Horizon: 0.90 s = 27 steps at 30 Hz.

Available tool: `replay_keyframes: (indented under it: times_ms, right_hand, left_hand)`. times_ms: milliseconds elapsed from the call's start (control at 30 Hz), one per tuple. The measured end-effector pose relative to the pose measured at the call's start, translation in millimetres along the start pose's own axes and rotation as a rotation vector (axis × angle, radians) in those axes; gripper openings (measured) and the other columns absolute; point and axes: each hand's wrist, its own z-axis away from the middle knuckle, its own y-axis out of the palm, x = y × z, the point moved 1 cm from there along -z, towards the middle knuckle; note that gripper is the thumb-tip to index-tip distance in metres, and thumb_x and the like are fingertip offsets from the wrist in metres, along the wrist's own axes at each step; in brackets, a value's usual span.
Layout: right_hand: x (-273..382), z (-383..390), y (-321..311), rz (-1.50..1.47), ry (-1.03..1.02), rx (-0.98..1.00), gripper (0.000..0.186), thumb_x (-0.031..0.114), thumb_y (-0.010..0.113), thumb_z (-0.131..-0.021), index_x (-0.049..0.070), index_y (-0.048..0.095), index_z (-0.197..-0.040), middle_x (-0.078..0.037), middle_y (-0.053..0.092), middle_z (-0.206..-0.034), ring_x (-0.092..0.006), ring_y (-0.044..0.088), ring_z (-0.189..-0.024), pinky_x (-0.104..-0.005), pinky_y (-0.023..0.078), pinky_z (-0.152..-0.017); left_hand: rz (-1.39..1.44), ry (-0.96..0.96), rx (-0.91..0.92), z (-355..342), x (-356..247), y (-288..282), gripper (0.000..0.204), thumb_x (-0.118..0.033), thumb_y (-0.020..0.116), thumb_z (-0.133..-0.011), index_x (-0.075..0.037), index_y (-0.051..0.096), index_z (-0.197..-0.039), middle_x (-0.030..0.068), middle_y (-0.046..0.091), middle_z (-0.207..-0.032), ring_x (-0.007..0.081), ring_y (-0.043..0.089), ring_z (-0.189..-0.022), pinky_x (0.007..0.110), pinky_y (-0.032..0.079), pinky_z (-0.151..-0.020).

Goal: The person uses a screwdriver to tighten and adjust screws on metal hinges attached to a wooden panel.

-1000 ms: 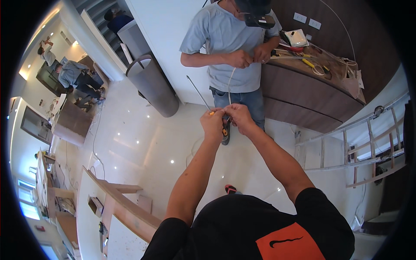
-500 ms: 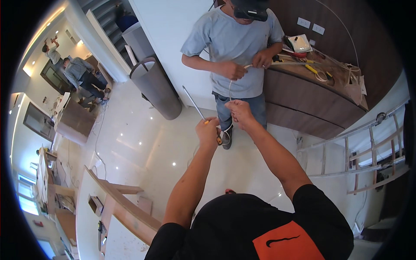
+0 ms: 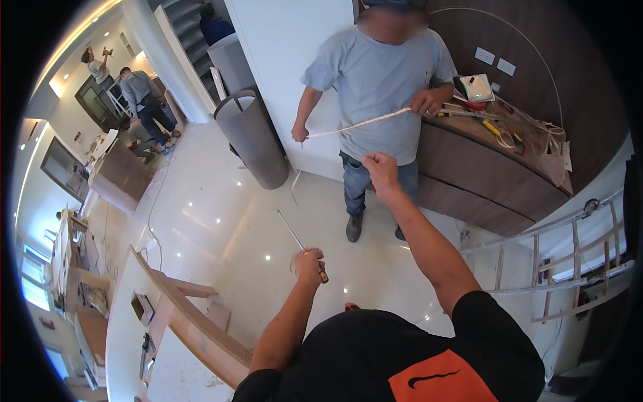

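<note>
My left hand [image 3: 310,266] is closed round the handle of a long screwdriver [image 3: 291,230]. Its thin metal shaft points up and to the left above the floor, and a bit of yellow and black handle sticks out below the fist. Raised in front of a co-worker's waist, my right hand [image 3: 380,171] has its fingertips pinched together; whatever they hold, if anything, is too small to make out. The co-worker, in a grey T-shirt [image 3: 382,94], stretches a whitish cord [image 3: 365,123] between both hands, just above my right hand and apart from it.
A dark wood cabinet [image 3: 482,177] at the right carries pliers, cords and other tools. A ladder [image 3: 576,251] lies beyond my right arm. Rolled grey sheets [image 3: 258,147] stand by the white panel. A curved wooden counter [image 3: 194,335] is at my lower left; people work farther back.
My left hand has lowered with the screwdriver. The cord that hung toward my right hand is now pulled out sideways by the co-worker, whose one hand has swung left.
</note>
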Motion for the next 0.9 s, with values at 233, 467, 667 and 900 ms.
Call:
replay_keyframes:
  times_ms: [233, 467, 667, 900]
  right_hand:
    - [16, -8, 32, -0.022, -0.058, 0.106, 0.019, 0.016, 0.074, -0.089, -0.002, 0.074, -0.087, 0.004, 0.060, -0.068, -0.0044, 0.046, -0.058, -0.0264, 0.036, -0.051]
    - [29, -1, 40, -0.113, -0.085, 0.089, 0.020, 0.017, 0.075, -0.088, -0.003, 0.074, -0.091, 0.003, 0.061, -0.069, -0.0045, 0.047, -0.058, -0.0262, 0.035, -0.051]
    - [118, 2, 49, -0.526, -0.117, 0.093, 0.019, 0.021, 0.074, -0.089, 0.004, 0.069, -0.083, 0.004, 0.050, -0.061, -0.0058, 0.044, -0.047, -0.0256, 0.030, -0.042]
    - [385, 5, 99, -0.713, -0.784, 0.508, 0.029, 0.030, 0.073, -0.096, 0.002, 0.070, -0.101, 0.007, 0.043, -0.057, -0.0042, 0.037, -0.045, -0.0223, 0.030, -0.044]
  left_hand:
    - [-0.032, -0.033, -0.074, 6, 15, -33, 0.010, -0.003, 0.066, -0.084, 0.000, 0.063, -0.093, 0.0100, 0.061, -0.076, 0.0172, 0.055, -0.051, 0.031, 0.045, -0.045]
    - [-0.043, -0.018, -0.053, 17, 20, -29, 0.010, -0.006, 0.068, -0.085, 0.000, 0.065, -0.094, 0.0087, 0.062, -0.074, 0.0158, 0.055, -0.049, 0.030, 0.044, -0.044]
    - [-0.030, -0.029, -0.121, 7, 32, -51, 0.010, -0.005, 0.069, -0.084, 0.000, 0.065, -0.093, 0.0084, 0.062, -0.074, 0.0157, 0.055, -0.048, 0.030, 0.045, -0.044]
    - [0.020, -0.027, -0.083, 2, 28, -54, 0.009, -0.004, 0.068, -0.084, 0.000, 0.066, -0.093, 0.0081, 0.061, -0.073, 0.0154, 0.054, -0.048, 0.030, 0.044, -0.044]
